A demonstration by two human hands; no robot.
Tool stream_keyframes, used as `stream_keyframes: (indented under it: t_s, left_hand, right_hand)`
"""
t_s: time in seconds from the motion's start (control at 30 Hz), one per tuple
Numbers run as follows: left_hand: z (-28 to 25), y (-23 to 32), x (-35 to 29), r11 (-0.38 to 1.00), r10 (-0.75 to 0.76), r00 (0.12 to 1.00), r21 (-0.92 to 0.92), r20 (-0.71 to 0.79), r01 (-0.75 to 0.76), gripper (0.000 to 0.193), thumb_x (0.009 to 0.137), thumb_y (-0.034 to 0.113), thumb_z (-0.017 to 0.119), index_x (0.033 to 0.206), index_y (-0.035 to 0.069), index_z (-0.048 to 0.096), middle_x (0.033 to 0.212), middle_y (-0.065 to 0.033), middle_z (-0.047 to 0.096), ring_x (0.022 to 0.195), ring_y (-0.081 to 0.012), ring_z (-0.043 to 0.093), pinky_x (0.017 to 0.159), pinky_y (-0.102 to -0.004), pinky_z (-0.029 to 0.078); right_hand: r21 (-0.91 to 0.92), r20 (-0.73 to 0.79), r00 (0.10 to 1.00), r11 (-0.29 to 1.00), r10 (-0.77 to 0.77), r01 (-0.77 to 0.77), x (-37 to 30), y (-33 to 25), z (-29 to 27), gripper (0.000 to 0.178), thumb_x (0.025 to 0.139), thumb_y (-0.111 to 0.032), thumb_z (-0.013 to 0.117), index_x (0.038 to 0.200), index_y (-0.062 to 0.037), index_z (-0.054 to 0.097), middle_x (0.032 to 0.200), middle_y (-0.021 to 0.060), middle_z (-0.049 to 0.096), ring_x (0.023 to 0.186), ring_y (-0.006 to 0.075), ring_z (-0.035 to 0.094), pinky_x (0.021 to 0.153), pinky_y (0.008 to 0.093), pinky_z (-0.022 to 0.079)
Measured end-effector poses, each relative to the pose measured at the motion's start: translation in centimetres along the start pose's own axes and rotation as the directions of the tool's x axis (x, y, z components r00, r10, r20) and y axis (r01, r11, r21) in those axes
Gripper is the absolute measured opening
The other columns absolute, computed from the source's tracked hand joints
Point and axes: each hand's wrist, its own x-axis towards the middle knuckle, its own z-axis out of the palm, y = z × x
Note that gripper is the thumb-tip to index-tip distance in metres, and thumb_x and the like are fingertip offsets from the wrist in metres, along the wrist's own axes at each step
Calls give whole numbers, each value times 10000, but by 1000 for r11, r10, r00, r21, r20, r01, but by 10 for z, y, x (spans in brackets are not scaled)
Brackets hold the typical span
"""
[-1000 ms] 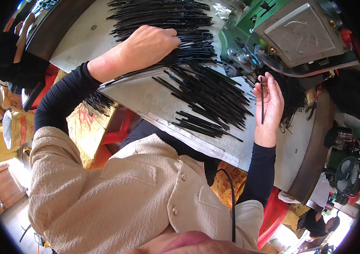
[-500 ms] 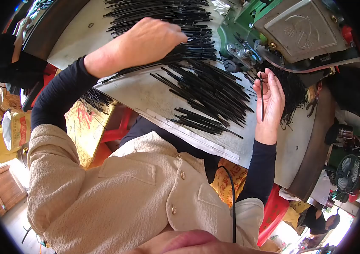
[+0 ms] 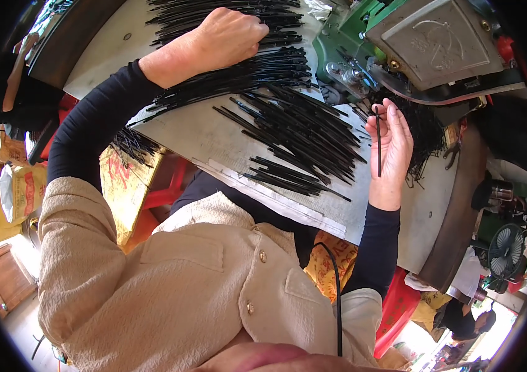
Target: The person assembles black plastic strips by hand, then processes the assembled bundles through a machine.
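Note:
Over the far pile of long thin black wires [image 3: 232, 77] hovers my left hand [image 3: 229, 38], its fingers curled closed. What it pinches, if anything, is hidden. To the right, my right hand [image 3: 393, 146] is palm up with the fingers raised, a short black tube [image 3: 379, 146] held between thumb and fingertips and lying along the palm. Between my hands a loose heap of short black tubes [image 3: 307, 133] is spread on the worktable [image 3: 195, 139]. A smaller row of such tubes [image 3: 294, 177] lies nearer to me.
A green machine with a grey metal cover [image 3: 434, 46] stands at the far right of the table. Beside my right hand is a dark tangle of wires [image 3: 424, 161]. Pliers [image 3: 452, 155] lie beyond it. A small fan [image 3: 506, 251] stands at the right. Another person's arm [image 3: 12, 80] shows at the far left.
My left hand has moved slightly farther away across the wire pile, its fingers more tightly curled. The right hand still holds the tube and has barely moved.

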Motion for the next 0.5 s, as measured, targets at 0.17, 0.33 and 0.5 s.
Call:
stream_keyframes:
  t_s: [0.17, 0.33, 0.5]
  left_hand:
    - [-13, 9, -5, 975, -3, 998, -222, -56, -9, 124, 851, 177, 589, 852, 53, 583, 791, -101, 620, 750, -308, 618, 623, -399, 498]
    - [-13, 8, -5, 963, -21, 999, -268, -37, 10, 106, 862, 170, 572, 876, 70, 605, 771, -111, 636, 746, -318, 620, 637, -410, 495]
    - [-4, 6, 1, 974, -7, 999, -225, -36, -1, 89, 846, 145, 588, 872, 63, 609, 729, -113, 634, 735, -320, 627, 635, -408, 497]
  right_hand:
    - [5, -1, 1000, 1000, -9, 9, 0, 0, -1, 229, 920, -168, 588, 1058, 15, 605, 902, 109, 660, 693, 151, 660, 629, 266, 562]
    - [-2, 10, 1000, 1000, -13, 13, 1, 1, -1, 228, 923, -163, 583, 1060, 17, 604, 899, 109, 659, 690, 150, 658, 625, 267, 562]
    - [-4, 1, 1000, 1000, 1, -1, 1, 1, 0, 227, 924, -161, 581, 1061, 18, 603, 897, 109, 658, 688, 153, 659, 623, 267, 564]
